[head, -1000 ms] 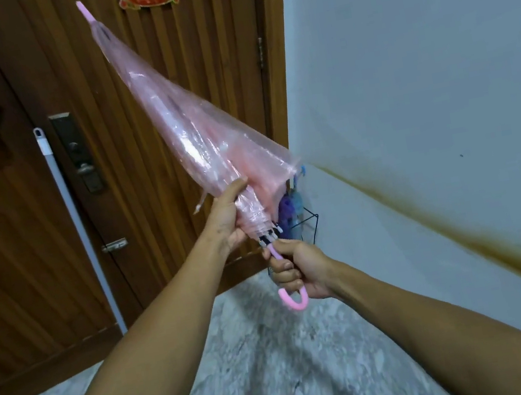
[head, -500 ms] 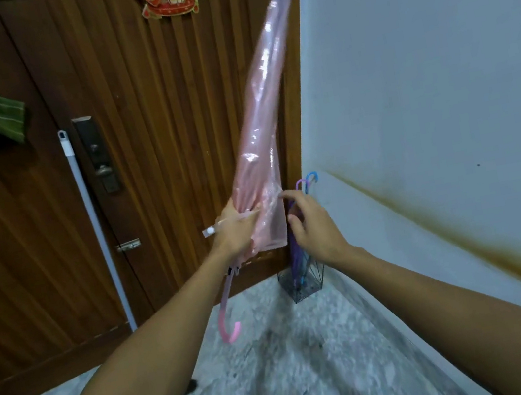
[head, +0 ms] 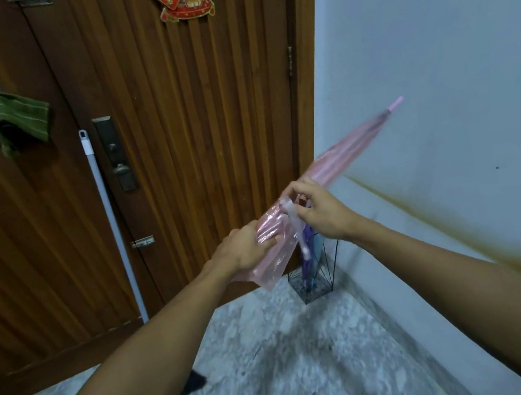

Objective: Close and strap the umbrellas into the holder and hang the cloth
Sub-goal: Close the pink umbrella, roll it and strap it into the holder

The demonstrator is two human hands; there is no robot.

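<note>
A glossy, translucent pink umbrella, folded slim, is being gripped by the left hand; its thin clear strap is being pinched by the right hand.

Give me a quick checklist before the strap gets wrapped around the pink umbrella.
1. Canopy gathered: ok, left hand grips the folded pink umbrella near its wide end.
2. Strap in hand: ok, right hand pinches the clear strap.
3. Strap fastened: not ok, its loose end hangs down.
4. Folds tidy at the open end: not ok, plastic flares out below the left hand.
5. Room in the wire holder: cannot tell, a purple umbrella already stands inside.
6. Green cloth: ok, it hangs on the door.
</note>
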